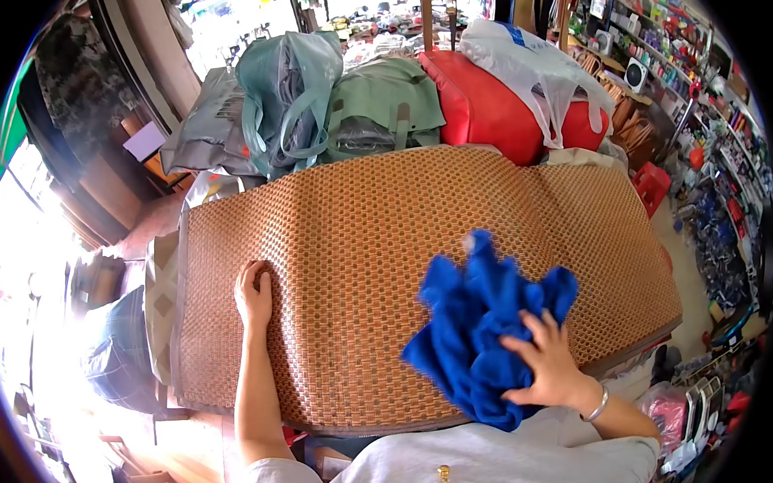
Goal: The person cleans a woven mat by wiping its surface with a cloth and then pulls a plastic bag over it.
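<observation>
A brown woven mat (361, 241) with a dark edge lies spread in front of me, its surface wavy. Toward its left part, my left hand (253, 294) rests on the mat with its fingers bent and close together; whether anything is under them is hidden. On the right part is a crumpled bright blue cloth (481, 330). My right hand (548, 358), with a silver bracelet at the wrist, presses on the cloth's right side with its fingers spread over it.
Behind the mat stand a grey-green bag (289, 93), a green bag (387, 105), and a red bag (485, 100) with a white plastic bag (537, 68) on top. Shelves of goods (730, 168) line the right side. A red stool (651, 187) stands beyond the mat's right end.
</observation>
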A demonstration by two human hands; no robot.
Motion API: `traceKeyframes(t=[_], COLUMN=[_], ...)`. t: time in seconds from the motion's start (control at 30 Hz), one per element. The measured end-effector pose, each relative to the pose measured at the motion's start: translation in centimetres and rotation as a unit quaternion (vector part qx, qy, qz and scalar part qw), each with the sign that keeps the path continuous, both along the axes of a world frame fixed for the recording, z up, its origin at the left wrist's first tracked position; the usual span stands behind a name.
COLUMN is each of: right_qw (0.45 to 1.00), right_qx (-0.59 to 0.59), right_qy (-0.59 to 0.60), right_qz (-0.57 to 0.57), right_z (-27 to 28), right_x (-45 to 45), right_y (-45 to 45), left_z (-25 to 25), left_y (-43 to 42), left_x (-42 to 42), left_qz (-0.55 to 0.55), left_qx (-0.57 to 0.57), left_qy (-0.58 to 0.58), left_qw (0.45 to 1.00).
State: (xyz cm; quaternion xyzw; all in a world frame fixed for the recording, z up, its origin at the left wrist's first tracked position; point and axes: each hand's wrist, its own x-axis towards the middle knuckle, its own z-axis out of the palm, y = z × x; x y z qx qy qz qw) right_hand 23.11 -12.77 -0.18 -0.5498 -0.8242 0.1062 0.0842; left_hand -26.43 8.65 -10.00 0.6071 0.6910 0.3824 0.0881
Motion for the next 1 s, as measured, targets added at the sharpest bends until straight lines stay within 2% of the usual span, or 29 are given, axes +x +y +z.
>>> traceKeyframes(t=[0.07, 0.13, 0.27, 0.33, 0.4, 0.47, 0.53, 0.6, 0.67, 0.7, 0.83, 1.0], right_qw=[0.994, 0.978, 0.963, 0.969, 0.971, 0.982, 0.993, 0.979, 0.969, 0.969, 0.976, 0.991], right_qx=[-0.029, -0.029, 0.034, 0.053, 0.129, 0.164, 0.118, 0.137, 0.119, 0.116, 0.085, -0.008], right_qy=[-0.02, 0.015, 0.052, 0.05, 0.036, -0.008, -0.021, -0.04, -0.036, 0.01, 0.106, 0.089], right_qz=[0.101, 0.207, 0.26, 0.237, 0.195, 0.097, -0.021, -0.143, -0.212, -0.217, -0.172, -0.104], right_z=[1.0, 0.7, -1.2, -2.4, -3.3, -3.1, -1.7, -1.7, -2.1, -3.3, -6.6, -1.5], right_x=[-2.4, -4.7, -11.0, -13.7, -14.6, -13.4, -10.0, -5.6, -1.2, 1.4, 7.3, 3.8], right_y=[1.5, 4.5, 12.0, 16.8, 21.8, 25.8, 28.4, 28.9, 27.8, 27.0, 17.9, 4.2], left_z=[0.5, 0.8, 0.1, 0.4, 0.3, 0.2, 0.6, 0.3, 0.4, 0.4, 0.4, 0.4], left_y=[-0.2, -0.4, -0.2, -0.3, -0.3, -0.2, -0.3, -0.2, -0.2, -0.2, -0.3, -0.3], left_x=[0.6, 0.9, 0.3, 0.4, 0.1, 0.1, 0.3, 0.0, 0.0, 0.0, 0.4, 0.4], left_qz=[0.015, 0.032, 0.0, -0.008, -0.015, 0.0, 0.01, 0.005, 0.008, 0.008, 0.023, 0.021], left_qx=[-0.005, -0.008, 0.055, 0.056, 0.057, 0.05, 0.01, 0.006, 0.001, -0.009, -0.016, -0.014], left_qy=[0.01, 0.018, 0.023, 0.007, 0.004, 0.0, -0.027, -0.032, -0.024, -0.014, 0.005, 0.01], left_qw=[1.0, 0.999, 0.998, 0.998, 0.998, 0.999, 1.0, 0.999, 1.0, 1.0, 1.0, 1.0])
